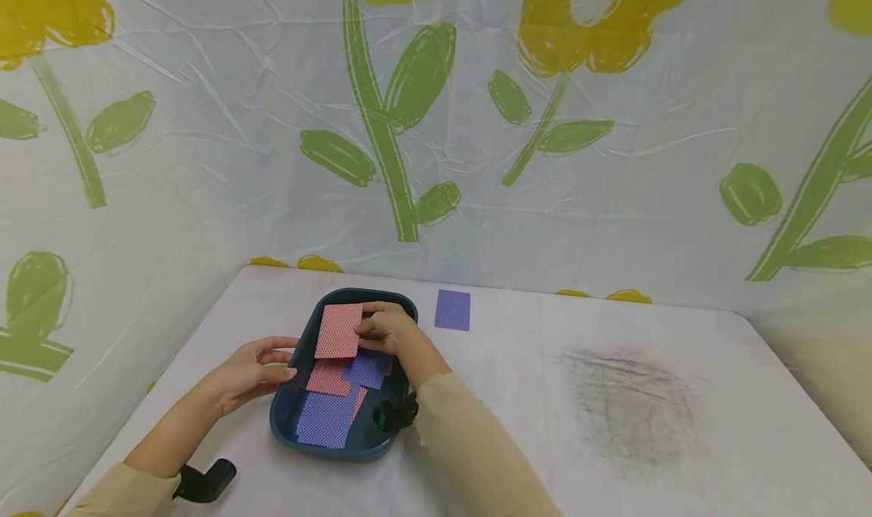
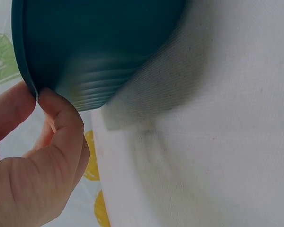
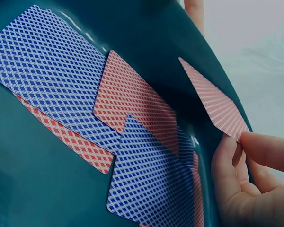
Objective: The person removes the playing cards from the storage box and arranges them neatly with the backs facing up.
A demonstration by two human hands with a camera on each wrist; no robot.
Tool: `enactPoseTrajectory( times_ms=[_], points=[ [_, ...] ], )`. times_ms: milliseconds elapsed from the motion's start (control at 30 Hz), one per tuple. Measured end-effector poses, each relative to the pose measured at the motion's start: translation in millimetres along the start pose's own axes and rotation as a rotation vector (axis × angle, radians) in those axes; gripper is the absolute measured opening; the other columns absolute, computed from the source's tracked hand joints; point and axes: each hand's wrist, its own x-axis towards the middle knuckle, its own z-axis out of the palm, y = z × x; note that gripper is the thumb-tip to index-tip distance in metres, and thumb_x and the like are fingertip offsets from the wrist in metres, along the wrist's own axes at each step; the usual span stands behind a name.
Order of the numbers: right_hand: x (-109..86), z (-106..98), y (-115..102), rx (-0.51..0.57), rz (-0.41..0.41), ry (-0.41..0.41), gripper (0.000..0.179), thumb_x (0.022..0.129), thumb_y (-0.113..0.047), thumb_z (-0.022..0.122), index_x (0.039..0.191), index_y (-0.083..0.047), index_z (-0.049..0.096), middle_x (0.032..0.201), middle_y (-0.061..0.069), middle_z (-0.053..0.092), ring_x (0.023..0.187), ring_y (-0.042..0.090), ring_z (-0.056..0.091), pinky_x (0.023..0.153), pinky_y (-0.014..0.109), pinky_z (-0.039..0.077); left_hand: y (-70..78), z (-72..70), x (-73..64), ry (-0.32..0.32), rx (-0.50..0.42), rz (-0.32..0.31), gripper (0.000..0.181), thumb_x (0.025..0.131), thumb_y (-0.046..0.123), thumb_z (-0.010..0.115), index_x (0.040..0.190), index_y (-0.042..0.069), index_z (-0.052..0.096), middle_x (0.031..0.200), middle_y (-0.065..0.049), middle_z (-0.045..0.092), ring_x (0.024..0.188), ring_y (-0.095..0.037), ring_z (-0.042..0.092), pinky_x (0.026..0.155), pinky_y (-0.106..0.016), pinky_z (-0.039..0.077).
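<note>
A person's right hand (image 1: 381,328) pinches a red-patterned card (image 1: 338,330) by its edge, thumb against curled fingers, holding it tilted over the far end of a teal tray (image 1: 371,440) on a pale counter (image 1: 518,426). To its left, the left hand (image 1: 245,369) grips the tray's rim between thumb and finger.

Inside the tray, on the near side of the right hand, a second red card (image 1: 327,378) lies partly under a blue card (image 1: 366,369). Closer to the person, blue cards (image 1: 323,420) overlap at the near end, with another red card (image 3: 75,137) showing from beneath their edge.

Outside the tray, just to the right of the right hand and slightly beyond it, a lone blue card (image 1: 453,309) rests flat on the counter. Well to that hand's right, a dark smudge (image 1: 630,403) marks the surface. Beige sleeves (image 1: 477,441) cover both forearms. Beyond both hands hangs a pale backdrop (image 1: 613,199) printed with yellow flowers and green stems.
</note>
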Motion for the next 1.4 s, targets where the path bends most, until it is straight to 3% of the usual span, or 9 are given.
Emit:
enactPoseTrajectory(
  times_ms=[233,833,1067,1400],
  points=[
    [-4.3,-3,-6,0.025,-0.002,-0.017,0.049,0.081,0.017,0.055,0.127,-0.001,0.054,0.089,0.010,0.057,0.075,0.017,0.056,0.059,0.025,0.048,-1.5,0.2,-0.8,0.007,0.000,-0.013,0.065,0.085,0.003,0.064,0.139,-0.007,0.029,0.117,-0.019,0.050,0.094,-0.020,0.057,0.081,-0.033,0.050],
    [-23.4,-15,-24,0.046,-0.041,-0.083,0.051,0.084,0.014,0.055,0.131,-0.004,0.049,0.092,0.010,0.057,0.074,0.016,0.058,0.060,0.026,0.049,-1.2,-2.2,-0.5,-0.070,-0.120,0.008,0.068,0.085,-0.002,0.061,0.140,-0.011,0.021,0.106,-0.010,0.053,0.092,-0.017,0.058,0.079,-0.029,0.050],
    [-30.1,-20,-28,0.064,-0.072,-0.104,0.052,0.084,0.014,0.053,0.133,-0.003,0.046,0.090,0.009,0.057,0.071,0.014,0.058,0.060,0.027,0.048,-4.9,-3.9,0.5,-0.056,-0.109,0.009,0.067,0.086,-0.001,0.060,0.141,-0.010,0.022,0.108,-0.012,0.052,0.091,-0.017,0.058,0.079,-0.029,0.050],
    [-40.8,-43,-29,0.021,-0.092,-0.080,0.049,0.084,0.013,0.054,0.129,-0.004,0.049,0.094,0.009,0.059,0.076,0.016,0.057,0.062,0.026,0.049,-5.1,-2.5,1.2,-0.060,-0.140,0.005,0.068,0.086,-0.001,0.061,0.141,-0.009,0.022,0.109,-0.012,0.051,0.091,-0.017,0.058,0.079,-0.028,0.050]
  ],
)
